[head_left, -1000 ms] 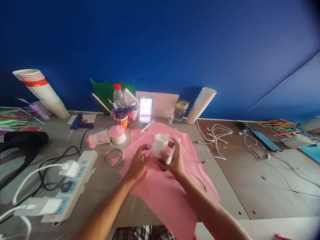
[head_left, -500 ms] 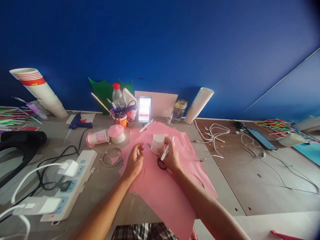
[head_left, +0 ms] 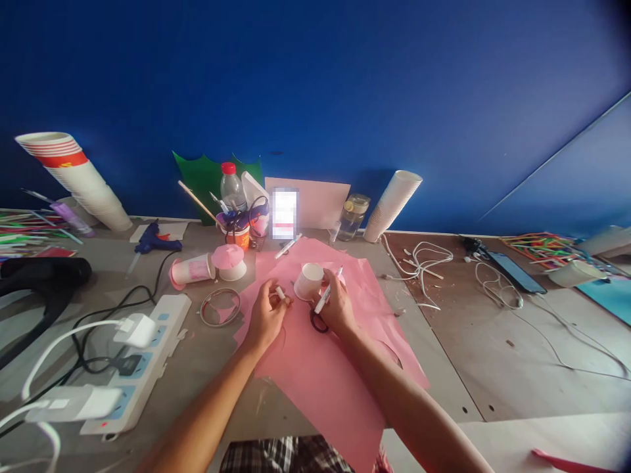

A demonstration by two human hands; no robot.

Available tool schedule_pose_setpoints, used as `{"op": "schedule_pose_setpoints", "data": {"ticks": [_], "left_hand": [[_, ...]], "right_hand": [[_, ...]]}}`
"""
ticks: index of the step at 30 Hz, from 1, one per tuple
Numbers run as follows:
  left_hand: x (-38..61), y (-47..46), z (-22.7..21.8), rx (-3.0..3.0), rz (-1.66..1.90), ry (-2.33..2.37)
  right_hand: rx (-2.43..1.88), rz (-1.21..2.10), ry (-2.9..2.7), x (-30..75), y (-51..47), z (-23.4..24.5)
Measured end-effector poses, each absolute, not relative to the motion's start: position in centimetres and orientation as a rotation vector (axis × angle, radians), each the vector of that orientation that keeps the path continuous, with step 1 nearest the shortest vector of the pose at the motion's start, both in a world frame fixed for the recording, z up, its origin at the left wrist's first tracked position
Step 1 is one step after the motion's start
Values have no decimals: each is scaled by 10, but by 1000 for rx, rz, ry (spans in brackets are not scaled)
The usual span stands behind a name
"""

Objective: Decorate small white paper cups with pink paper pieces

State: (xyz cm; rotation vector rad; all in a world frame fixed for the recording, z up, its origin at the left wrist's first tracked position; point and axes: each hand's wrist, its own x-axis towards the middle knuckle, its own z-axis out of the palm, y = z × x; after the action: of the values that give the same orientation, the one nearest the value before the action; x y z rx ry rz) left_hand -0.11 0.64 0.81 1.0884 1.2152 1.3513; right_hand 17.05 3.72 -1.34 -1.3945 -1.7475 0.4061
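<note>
A large pink paper sheet lies on the table in front of me. My right hand is closed around a white marker pen and also touches a small white paper cup tipped on its side on the sheet. My left hand pinches a small white pen cap just left of the cup. Black scissors lie on the paper, partly hidden under my right hand.
A white power strip with plugs and cables sits at the left. Nearby are a tape ring, a pink-covered cup, a blue glue gun, a water bottle, cup stacks, loose white cables and a phone.
My left hand let go of the cup and now pinches the cap. The cup tipped over to the left under my right hand. Both hands drifted slightly left.
</note>
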Motion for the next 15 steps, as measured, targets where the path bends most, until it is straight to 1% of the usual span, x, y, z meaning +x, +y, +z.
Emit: {"op": "schedule_pose_setpoints", "data": {"ticks": [3,7,10,13,15], "left_hand": [[-1,4,12,1084,1319,1157],[-3,2,15,1190,1223,1182],[-4,1,15,1283,1158,1282],[-5,1,14,1376,1172,1347],[-5,0,14,1425,1188,1358]], "right_hand": [[-1340,375,-1643,171,35,-7],[-1068,371,-1479,174,21,15],[-890,614,-1474,172,7,26],[-894,872,-1460,167,-3,25],[-896,983,-1407,164,-5,19]]}}
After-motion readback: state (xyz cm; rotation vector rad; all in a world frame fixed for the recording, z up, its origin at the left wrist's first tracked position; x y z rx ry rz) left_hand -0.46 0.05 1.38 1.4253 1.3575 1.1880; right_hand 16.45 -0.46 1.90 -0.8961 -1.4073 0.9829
